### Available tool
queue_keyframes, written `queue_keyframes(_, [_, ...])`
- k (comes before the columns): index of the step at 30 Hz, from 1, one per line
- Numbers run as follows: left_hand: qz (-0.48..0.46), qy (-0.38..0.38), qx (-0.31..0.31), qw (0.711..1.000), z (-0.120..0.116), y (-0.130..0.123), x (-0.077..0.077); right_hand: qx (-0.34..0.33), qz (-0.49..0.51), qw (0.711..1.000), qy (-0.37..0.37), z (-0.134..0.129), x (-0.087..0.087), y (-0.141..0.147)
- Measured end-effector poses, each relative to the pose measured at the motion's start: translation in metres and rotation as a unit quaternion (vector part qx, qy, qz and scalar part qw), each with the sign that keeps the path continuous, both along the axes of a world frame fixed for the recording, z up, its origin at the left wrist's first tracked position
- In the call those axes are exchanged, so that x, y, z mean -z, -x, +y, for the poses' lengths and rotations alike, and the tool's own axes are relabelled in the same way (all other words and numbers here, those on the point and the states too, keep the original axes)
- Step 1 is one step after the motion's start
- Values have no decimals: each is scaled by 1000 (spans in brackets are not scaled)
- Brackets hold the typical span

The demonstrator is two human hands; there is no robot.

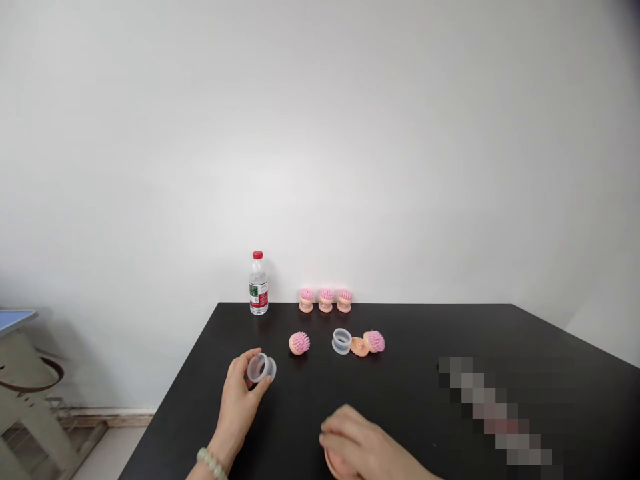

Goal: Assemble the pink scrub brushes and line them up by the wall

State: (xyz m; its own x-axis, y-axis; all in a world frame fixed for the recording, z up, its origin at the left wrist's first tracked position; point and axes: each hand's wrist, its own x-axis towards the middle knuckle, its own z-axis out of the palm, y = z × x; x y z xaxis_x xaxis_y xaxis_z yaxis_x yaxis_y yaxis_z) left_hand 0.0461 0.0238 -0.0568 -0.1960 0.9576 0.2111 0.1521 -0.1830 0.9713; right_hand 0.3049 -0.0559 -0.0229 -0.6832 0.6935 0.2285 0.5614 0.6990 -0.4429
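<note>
At the far left, beyond the edge of the black table (430,327), stands a pale stand with a blue top (17,321), well apart from everything else. The left hand (238,404) is raised from the wrist above the tabletop, a pale beaded bracelet (211,463) at the wrist. Its fingers are part-closed, pinching a clear ring (261,368) tilted on its side. Just ahead lies a loose pink-bristled brush head (299,343) with nothing fitted to it, and farther back a water bottle with a red cap (258,283) stands upright near the far edge.

Three finished-looking brushes (325,300) sit upright in a row beside the bottle: pink bristles on peach bases. That makes three together, while the nearer pieces lie apart. A second clear ring (342,341), a peach base (359,347) and another brush head (375,341) sit touching in a small cluster.

Nearest the viewer, the right hand (357,443) lies low and curled, forearm coming in from the right, over a round peach piece (328,463) – mostly hidden, so whether it is gripped or just covered, I cannot tell. Farther right, a pixelated patch (495,410) obscures part of the table.
</note>
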Motion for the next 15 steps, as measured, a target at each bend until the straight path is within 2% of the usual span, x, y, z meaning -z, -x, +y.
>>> queue_keyframes(3, [30,-8,-14,999,1,3,-1,7,24,998,-51,29,-29,19])
queue_keyframes(5, [43,-10,-32,999,1,6,-3,2,5,995,-98,57,-36,38])
queue_keyframes(7, [53,-9,-55,997,1,9,-7,27,-45,989,-140,89,-35,60])
queue_keyframes(11, [63,-1,-88,994,2,15,-11,54,-96,983,-146,146,-23,101])
queue_keyframes(15, [82,8,-95,992,3,17,-11,95,-154,974,-135,176,-9,120])
